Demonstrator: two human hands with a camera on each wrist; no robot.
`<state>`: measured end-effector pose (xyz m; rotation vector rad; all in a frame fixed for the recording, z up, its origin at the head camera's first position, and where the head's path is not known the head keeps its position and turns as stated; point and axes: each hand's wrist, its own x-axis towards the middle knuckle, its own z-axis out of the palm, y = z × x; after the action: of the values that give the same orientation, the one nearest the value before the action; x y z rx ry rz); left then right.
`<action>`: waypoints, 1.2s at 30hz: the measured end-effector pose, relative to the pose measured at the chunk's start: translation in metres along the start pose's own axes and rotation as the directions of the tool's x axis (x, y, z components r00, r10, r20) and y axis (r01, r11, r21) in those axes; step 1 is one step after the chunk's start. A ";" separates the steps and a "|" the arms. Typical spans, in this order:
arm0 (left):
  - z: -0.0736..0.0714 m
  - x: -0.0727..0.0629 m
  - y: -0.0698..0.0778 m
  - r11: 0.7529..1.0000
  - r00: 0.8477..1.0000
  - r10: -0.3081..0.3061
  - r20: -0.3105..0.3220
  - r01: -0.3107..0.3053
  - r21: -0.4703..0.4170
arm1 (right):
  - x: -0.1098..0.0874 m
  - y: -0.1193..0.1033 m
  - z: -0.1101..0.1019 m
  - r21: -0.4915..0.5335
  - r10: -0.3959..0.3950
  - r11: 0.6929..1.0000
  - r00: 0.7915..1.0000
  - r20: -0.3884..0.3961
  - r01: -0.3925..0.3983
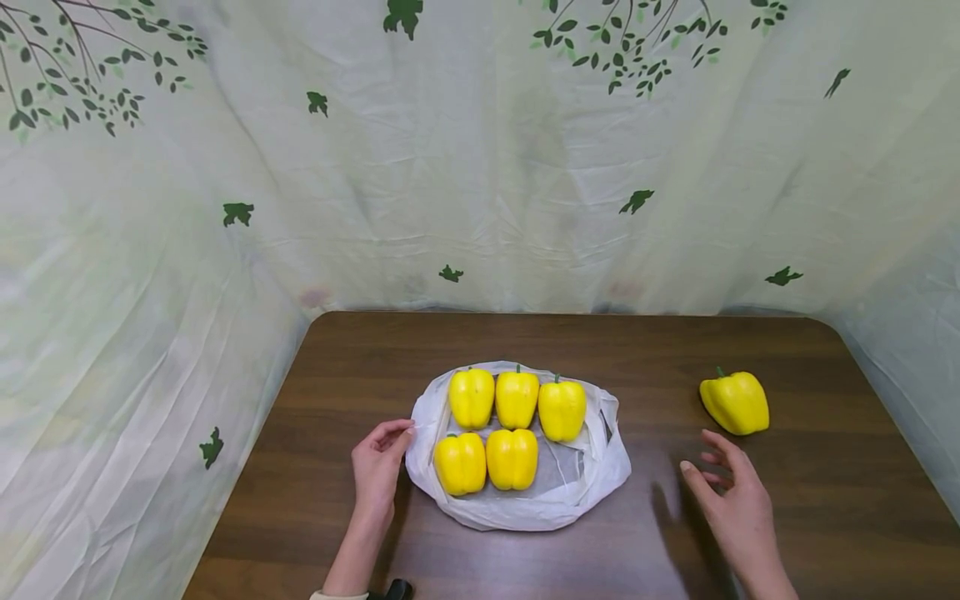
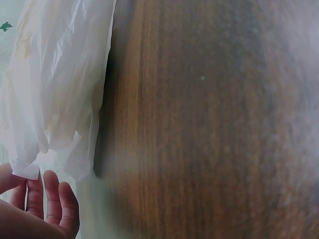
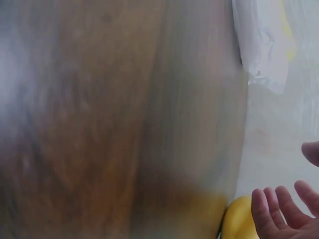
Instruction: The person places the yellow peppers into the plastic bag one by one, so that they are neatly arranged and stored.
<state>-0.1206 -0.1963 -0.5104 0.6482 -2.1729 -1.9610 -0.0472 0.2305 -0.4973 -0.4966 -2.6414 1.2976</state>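
Observation:
A white plastic bag (image 1: 525,518) lies spread open on the table, its rim rolled outward. Inside it sit several yellow bell peppers (image 1: 517,400), three along the back and two in front. My left hand (image 1: 379,467) pinches the bag's left edge between thumb and fingers; the left wrist view shows the white plastic (image 2: 70,74) caught at the fingertips. To the right of the bag, one more yellow bell pepper (image 1: 737,404) rests on the table. Just in front of that pepper hovers my right hand (image 1: 738,504), fingers loosely bent and thumb apart, holding nothing.
The brown wooden table (image 1: 300,500) has rounded back corners. Behind it and at both sides hangs a pale cloth (image 1: 495,167) printed with green leaves. A small black object (image 1: 399,589) shows at the bottom edge near my left wrist.

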 end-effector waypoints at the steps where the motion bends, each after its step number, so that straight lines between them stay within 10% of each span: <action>1: 0.000 0.000 0.000 1.000 1.000 0.001 0.000 -0.001 0.003 | 0.000 0.001 -0.001 -0.004 -0.005 1.000 1.000 -0.004 0.005; 36: 0.002 -0.001 -0.001 1.000 1.000 -0.009 -0.003 0.009 0.000 | 0.036 0.018 -0.045 -0.123 -0.260 0.961 0.962 -0.081 0.249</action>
<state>-0.1203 -0.1943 -0.5111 0.6622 -2.1720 -1.9632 -0.0643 0.2866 -0.4843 -0.2154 -2.6025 1.0283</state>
